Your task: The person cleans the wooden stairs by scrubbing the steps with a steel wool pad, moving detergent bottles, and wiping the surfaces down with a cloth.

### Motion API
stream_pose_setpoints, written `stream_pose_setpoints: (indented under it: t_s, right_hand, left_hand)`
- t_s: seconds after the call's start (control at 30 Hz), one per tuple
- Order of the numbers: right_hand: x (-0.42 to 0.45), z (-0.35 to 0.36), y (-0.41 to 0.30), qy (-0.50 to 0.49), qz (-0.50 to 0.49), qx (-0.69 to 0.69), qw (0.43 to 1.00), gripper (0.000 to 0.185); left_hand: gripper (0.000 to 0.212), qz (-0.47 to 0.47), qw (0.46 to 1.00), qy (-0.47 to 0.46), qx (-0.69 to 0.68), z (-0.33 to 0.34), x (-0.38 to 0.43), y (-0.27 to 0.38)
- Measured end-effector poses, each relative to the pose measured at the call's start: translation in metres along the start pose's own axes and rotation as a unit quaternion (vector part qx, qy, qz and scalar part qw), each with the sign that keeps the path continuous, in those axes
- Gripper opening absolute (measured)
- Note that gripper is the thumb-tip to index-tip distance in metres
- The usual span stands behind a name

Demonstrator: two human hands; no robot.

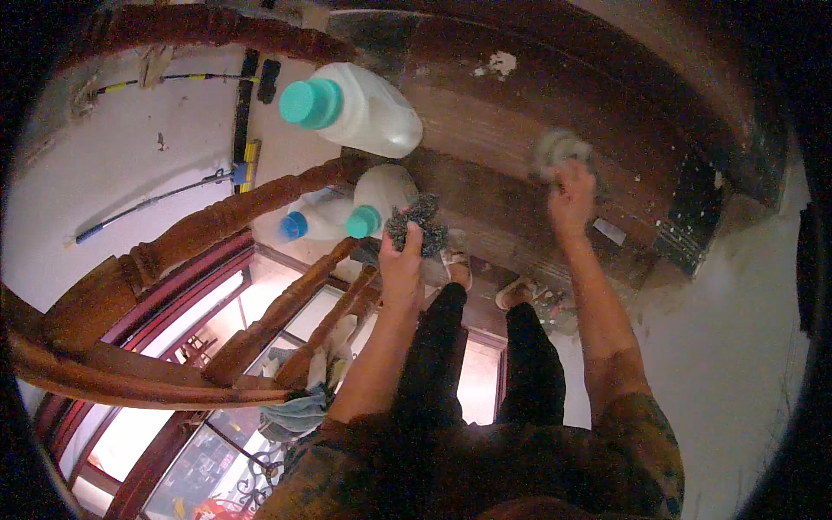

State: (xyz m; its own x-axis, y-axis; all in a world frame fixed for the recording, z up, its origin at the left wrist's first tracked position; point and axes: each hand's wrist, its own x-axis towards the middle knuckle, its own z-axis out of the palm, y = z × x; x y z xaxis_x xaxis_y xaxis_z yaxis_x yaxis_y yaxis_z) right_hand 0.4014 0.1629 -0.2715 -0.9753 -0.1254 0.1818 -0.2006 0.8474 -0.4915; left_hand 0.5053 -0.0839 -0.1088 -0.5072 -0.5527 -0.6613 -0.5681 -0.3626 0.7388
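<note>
My left hand (400, 260) grips a dark grey scouring pad (419, 221) that looks like steel wool, in front of the wooden stairs. Farther out, my right hand (573, 195) has its fingers on a pale wad (560, 151). Motion blur hides whether that wad is cloth or a sponge. It is over a brown wooden stair tread (481, 123), seemingly touching it. Left of it on a step is a large white plastic jug (370, 110) with a teal cap. Below that, another teal-capped jug (387, 185) stands beside a blue-capped one (325, 211), close to my left hand.
Turned wooden balusters (214, 208) and a handrail (149, 383) run along the left. Cloths (296, 416) hang by the rail. Long-handled cleaning tools (156, 205) are beyond the balusters. White flakes (502, 63) lie on a step. My feet (458, 266) are on the lower stairs; a white wall (708, 390) bounds the right.
</note>
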Motion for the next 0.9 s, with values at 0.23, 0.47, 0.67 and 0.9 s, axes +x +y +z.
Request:
stream_pose_setpoints:
  t_s: [0.23, 0.47, 0.67, 0.9]
  right_hand:
    - [0.041, -0.025, -0.194, -0.110, -0.007, 0.132, 0.985, 0.060]
    - [0.084, 0.004, -0.284, -0.137, 0.006, 0.100, 0.985, 0.049]
    - [0.100, 0.012, -0.290, -0.078, 0.007, 0.069, 0.994, 0.028]
    - [0.131, -0.037, -0.260, -0.048, -0.160, 0.044, 0.985, 0.018]
  left_hand:
    - [0.045, -0.034, 0.999, 0.036, 0.004, -0.048, 0.000, 0.006]
    - [0.050, -0.030, 0.992, 0.044, 0.111, -0.091, -0.003, -0.016]
    - [0.048, -0.054, 0.990, 0.076, 0.107, -0.111, -0.003, -0.020]
    - [0.057, -0.027, 0.999, 0.010, 0.028, -0.130, -0.024, -0.009]
